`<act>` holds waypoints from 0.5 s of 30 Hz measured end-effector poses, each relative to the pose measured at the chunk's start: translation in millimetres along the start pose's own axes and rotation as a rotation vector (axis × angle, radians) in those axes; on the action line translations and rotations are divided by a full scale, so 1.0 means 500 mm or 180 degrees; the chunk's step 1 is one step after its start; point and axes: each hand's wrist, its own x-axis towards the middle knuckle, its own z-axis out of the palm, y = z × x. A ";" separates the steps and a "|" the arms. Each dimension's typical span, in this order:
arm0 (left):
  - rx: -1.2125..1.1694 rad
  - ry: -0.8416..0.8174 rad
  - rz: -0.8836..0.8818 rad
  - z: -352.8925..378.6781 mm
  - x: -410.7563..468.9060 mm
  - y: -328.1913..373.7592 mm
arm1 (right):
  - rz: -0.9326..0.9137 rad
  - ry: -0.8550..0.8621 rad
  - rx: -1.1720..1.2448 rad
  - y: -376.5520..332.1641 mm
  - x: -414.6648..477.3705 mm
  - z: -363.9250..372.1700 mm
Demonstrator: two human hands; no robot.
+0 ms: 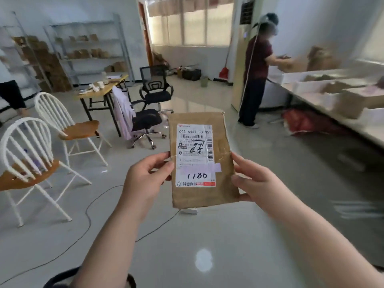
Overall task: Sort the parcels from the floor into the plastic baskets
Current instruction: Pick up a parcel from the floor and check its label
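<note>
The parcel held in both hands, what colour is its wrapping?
The parcel is brown, with a white label; the head view shows it best.

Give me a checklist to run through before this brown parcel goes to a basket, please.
1. Grip: left hand and right hand each pinch a side edge of the brown paper parcel: ok.
2. Shipping label faces the camera, "1100" readable: ok.
3. Matching white plastic basket: cannot tell.
4. Way to the table, where another person stands: cannot tell.
5. Black cable on the floor, possible trip: not ok.
</note>
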 end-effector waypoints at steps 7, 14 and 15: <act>-0.0308 -0.1043 0.0172 0.332 0.001 0.023 | 0.0191 0.1078 -0.0183 0.000 -0.158 -0.269; -0.0522 -0.2064 0.0296 0.696 -0.082 0.035 | 0.0475 0.2067 -0.0096 0.037 -0.367 -0.520; -0.0552 -0.2237 0.0252 0.743 -0.101 0.033 | 0.0559 0.2252 -0.0055 0.047 -0.400 -0.547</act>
